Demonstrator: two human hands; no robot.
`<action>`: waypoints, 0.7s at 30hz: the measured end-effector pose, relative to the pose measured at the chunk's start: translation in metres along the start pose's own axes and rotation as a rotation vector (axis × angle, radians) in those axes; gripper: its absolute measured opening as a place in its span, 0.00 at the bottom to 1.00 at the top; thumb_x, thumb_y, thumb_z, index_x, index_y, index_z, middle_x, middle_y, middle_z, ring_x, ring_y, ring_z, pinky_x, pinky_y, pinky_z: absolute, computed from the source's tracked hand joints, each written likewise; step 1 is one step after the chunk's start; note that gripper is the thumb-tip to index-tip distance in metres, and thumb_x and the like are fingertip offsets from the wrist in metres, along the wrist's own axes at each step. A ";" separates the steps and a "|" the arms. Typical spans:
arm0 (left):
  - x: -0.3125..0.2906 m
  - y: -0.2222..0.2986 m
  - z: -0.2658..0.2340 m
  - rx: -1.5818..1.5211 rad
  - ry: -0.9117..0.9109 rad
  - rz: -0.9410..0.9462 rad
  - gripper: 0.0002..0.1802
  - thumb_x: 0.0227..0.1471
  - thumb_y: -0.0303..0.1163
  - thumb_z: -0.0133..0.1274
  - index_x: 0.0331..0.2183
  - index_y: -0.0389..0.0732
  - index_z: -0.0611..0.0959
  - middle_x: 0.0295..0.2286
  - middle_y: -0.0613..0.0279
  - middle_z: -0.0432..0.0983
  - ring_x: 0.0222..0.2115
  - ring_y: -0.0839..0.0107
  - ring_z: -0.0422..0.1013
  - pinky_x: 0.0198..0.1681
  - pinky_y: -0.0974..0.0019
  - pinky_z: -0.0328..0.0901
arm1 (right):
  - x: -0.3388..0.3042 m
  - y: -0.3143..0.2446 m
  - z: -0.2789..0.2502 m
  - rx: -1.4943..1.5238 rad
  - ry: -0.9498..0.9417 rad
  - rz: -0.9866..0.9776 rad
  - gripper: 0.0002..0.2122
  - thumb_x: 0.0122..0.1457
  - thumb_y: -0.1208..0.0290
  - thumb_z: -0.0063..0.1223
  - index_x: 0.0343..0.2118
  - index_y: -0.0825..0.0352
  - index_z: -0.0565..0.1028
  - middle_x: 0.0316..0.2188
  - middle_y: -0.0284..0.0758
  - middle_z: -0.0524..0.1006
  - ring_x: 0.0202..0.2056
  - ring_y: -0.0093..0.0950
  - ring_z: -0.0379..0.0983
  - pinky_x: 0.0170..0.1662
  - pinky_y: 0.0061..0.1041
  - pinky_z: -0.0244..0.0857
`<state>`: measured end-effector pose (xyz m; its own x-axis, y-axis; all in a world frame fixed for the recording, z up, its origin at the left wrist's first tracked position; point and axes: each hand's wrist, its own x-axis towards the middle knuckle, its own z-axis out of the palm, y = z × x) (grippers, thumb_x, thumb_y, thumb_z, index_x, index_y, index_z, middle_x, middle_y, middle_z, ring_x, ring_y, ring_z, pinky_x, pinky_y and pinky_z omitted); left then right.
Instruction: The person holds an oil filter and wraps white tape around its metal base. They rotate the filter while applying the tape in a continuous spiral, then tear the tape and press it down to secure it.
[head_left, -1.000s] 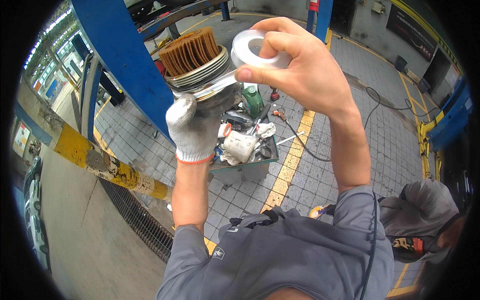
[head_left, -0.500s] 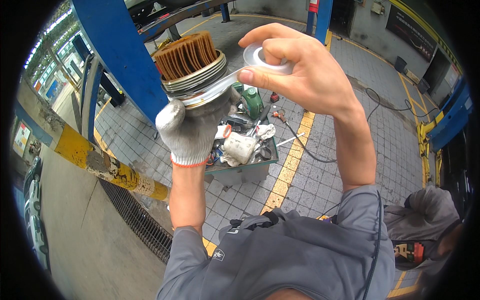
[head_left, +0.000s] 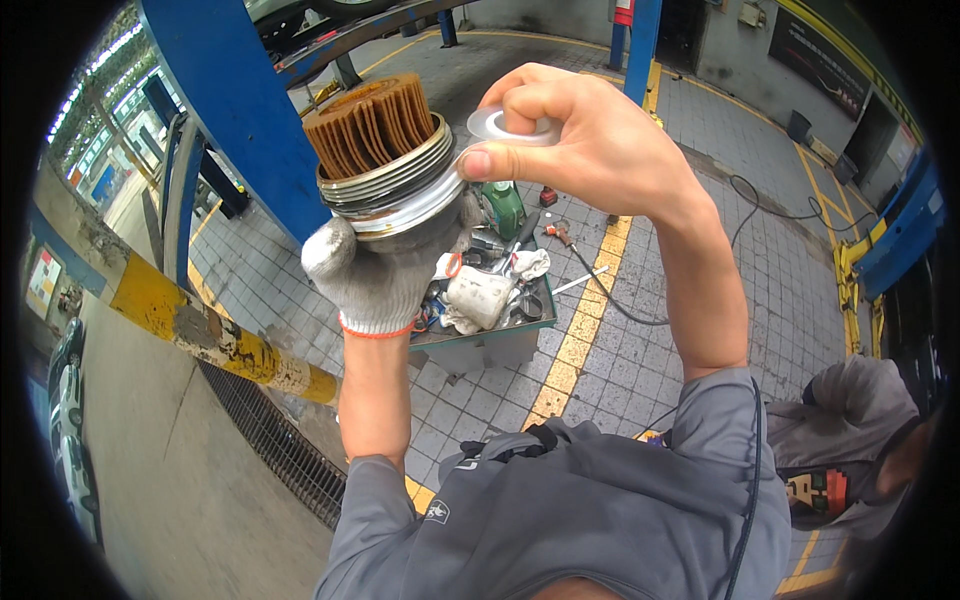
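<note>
the gloved left hand (head_left: 370,285) is clasped round the base of a ringed metal part (head_left: 392,168), holding it up and slightly tilted over a tray, while the bare right hand (head_left: 595,145) pinches a roll of pale tape (head_left: 487,124) just beside it, a finger apparently hooked through the core. a pale band (head_left: 415,208) lies around the lower ring, close to the right thumb. if the pull slackens or changes angle, the tape could wrinkle or ride off the ridge; a slick surface under the knit glove could let the part turn or slip, likely into the clutter below. the metal part cups a rust-brown pleated piece (head_left: 368,125), which stands above its rim. the green-rimmed tray (head_left: 485,335) holds a whitish cloth bundle (head_left: 478,298) and jumbled tools; whether the green bottle (head_left: 506,208) stands inside it cannot be told.
</note>
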<state>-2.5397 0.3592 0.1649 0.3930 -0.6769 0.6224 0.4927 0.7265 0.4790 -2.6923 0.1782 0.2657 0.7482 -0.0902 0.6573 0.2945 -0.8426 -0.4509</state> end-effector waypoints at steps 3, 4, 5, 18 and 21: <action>-0.003 0.003 -0.001 0.026 0.017 -0.034 0.51 0.50 0.59 0.61 0.69 0.43 0.69 0.60 0.38 0.72 0.48 0.39 0.78 0.42 0.45 0.80 | 0.000 -0.002 0.000 0.045 -0.034 0.054 0.31 0.54 0.41 0.76 0.23 0.70 0.74 0.34 0.37 0.78 0.34 0.32 0.74 0.38 0.34 0.70; -0.003 0.004 -0.001 -0.024 0.004 -0.058 0.51 0.50 0.59 0.61 0.69 0.43 0.69 0.60 0.38 0.72 0.49 0.39 0.78 0.44 0.44 0.80 | 0.000 -0.004 0.000 0.060 -0.050 0.064 0.30 0.55 0.44 0.77 0.22 0.69 0.73 0.38 0.38 0.79 0.33 0.28 0.75 0.35 0.30 0.71; -0.001 0.004 -0.003 -0.076 -0.050 -0.080 0.52 0.49 0.59 0.62 0.69 0.43 0.69 0.60 0.38 0.72 0.50 0.38 0.77 0.46 0.42 0.80 | 0.000 -0.005 0.000 0.074 -0.065 0.074 0.30 0.55 0.46 0.78 0.21 0.67 0.71 0.42 0.38 0.80 0.31 0.24 0.75 0.32 0.27 0.71; 0.010 0.025 -0.006 0.185 -0.117 -0.256 0.62 0.46 0.61 0.69 0.74 0.47 0.61 0.67 0.39 0.64 0.65 0.38 0.67 0.67 0.29 0.67 | -0.008 0.007 0.005 0.242 0.018 0.024 0.34 0.56 0.53 0.80 0.58 0.69 0.77 0.50 0.36 0.82 0.46 0.24 0.81 0.43 0.24 0.77; 0.012 0.025 -0.005 0.215 -0.061 -0.164 0.59 0.50 0.61 0.67 0.73 0.47 0.62 0.66 0.40 0.65 0.64 0.39 0.68 0.64 0.30 0.69 | -0.010 0.001 -0.001 0.285 -0.073 0.114 0.35 0.56 0.54 0.79 0.61 0.70 0.77 0.49 0.35 0.83 0.46 0.22 0.81 0.41 0.21 0.77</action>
<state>-2.5191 0.3688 0.1813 0.2708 -0.7842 0.5583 0.3674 0.6203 0.6930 -2.7002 0.1774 0.2590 0.8238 -0.1288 0.5521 0.3528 -0.6458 -0.6771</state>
